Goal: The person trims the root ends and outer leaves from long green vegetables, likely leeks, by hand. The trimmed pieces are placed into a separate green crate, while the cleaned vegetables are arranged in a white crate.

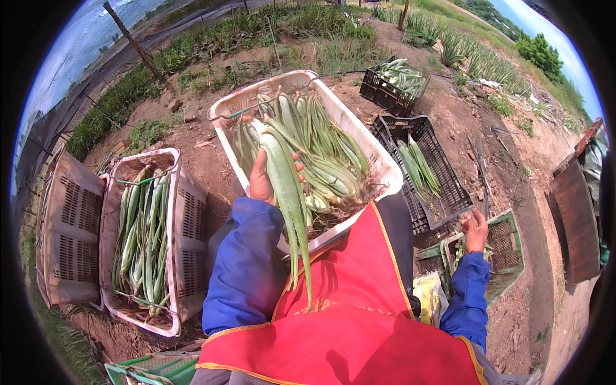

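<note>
My left hand [263, 179] grips a bunch of thick green aloe vera leaves [284, 178], their pale bases up and their tips hanging over my red apron [356, 288]. Behind this bunch stands a large white plastic crate [390, 163], heaped with more aloe leaves [308, 130] and some dry brown roots. My right hand [475, 228] is stretched out to the right, fingers apart, with nothing visible in it. It is just above a green plastic crate [505, 245] and close to the near corner of a black plastic crate [445, 163], where a few slim aloe leaves [416, 161] lie.
Another black crate [390, 96] of leaves stands farther back. To my left is a white crate [175, 202] of long aloe leaves, beside another crate [72, 226]. A yellow-and-white sack [428, 293] lies by my right leg. A rusty metal sheet [575, 216] stands far right.
</note>
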A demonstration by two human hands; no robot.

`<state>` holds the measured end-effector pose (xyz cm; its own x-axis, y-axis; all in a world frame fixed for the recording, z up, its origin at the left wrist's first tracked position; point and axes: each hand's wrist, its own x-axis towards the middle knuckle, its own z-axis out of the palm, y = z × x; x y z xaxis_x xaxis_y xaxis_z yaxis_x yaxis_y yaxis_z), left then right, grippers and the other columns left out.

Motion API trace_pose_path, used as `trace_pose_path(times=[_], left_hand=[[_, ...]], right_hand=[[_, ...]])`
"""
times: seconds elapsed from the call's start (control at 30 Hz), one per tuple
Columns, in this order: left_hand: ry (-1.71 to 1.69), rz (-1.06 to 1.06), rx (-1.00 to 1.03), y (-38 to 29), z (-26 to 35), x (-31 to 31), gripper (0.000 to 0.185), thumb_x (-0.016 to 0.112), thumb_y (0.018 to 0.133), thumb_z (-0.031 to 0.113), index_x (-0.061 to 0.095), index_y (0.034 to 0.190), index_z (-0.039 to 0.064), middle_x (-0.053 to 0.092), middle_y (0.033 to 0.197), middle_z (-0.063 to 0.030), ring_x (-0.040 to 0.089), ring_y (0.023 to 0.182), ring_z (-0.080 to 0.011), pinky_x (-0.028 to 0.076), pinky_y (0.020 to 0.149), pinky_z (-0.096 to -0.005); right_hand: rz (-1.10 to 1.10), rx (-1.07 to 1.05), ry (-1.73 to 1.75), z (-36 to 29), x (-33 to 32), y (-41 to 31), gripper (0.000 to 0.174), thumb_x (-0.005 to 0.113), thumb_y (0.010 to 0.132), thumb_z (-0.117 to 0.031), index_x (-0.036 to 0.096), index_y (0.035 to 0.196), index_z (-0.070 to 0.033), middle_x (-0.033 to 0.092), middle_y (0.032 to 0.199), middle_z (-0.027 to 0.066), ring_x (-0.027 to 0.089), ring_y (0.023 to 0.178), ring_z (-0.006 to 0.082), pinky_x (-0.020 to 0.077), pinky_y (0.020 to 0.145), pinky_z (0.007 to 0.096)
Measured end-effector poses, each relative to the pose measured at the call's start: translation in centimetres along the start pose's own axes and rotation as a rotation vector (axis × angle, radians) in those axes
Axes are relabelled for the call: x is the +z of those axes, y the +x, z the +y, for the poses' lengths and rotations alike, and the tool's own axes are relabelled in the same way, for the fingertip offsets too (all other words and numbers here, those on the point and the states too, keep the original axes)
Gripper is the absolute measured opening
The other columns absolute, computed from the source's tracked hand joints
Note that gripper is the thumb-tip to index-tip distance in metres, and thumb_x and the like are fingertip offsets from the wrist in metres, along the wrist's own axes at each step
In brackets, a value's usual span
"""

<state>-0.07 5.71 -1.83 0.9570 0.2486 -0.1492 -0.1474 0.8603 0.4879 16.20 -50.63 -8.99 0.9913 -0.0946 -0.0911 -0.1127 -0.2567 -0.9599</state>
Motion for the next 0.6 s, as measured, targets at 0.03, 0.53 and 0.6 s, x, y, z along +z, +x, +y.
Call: trace_pose_path(times=[0.03,0.53,0.6], left_hand=[[0.021,-0.037,-0.015,0.1,0.2,0.7,0.065,0.051,0.095,0.058,0.056,0.125,0.001,0.066,0.110,-0.0166,0.069,0.088,-0.0309,0.060,0.073,-0.0452],[0.305,-0.007,0.406,0.4,-1.3,6.2,0.053,0.059,0.095,0.048,0.050,0.127,0.006,0.064,0.103,-0.0127,0.068,0.086,-0.0270,0.059,0.070,-0.0404],[0.358,0.001,0.416,1.1,-1.2,6.4,0.047,0.059,0.097,0.038,0.048,0.132,0.008,0.064,0.104,-0.0108,0.068,0.086,-0.0234,0.058,0.070,-0.0381]], right_hand=[[-0.126,-0.096,0.140,-2.3,4.5,-1.0,0.050,0.061,0.097,-0.023,0.046,0.136,0.004,0.065,0.104,0.0080,0.064,0.082,0.0100,0.0509,0.068,0.0228],[-1.254,0.324,0.642,-16.2,28.6,-17.0,0.058,0.069,0.091,-0.015,0.035,0.139,-0.009,0.057,0.100,0.0077,0.061,0.060,0.0140,0.0536,0.050,0.0288],[-1.298,0.418,0.785,-15.7,27.0,-16.4,0.059,0.066,0.091,-0.011,0.033,0.141,-0.011,0.056,0.098,0.0079,0.059,0.057,0.0124,0.0521,0.049,0.0292]])
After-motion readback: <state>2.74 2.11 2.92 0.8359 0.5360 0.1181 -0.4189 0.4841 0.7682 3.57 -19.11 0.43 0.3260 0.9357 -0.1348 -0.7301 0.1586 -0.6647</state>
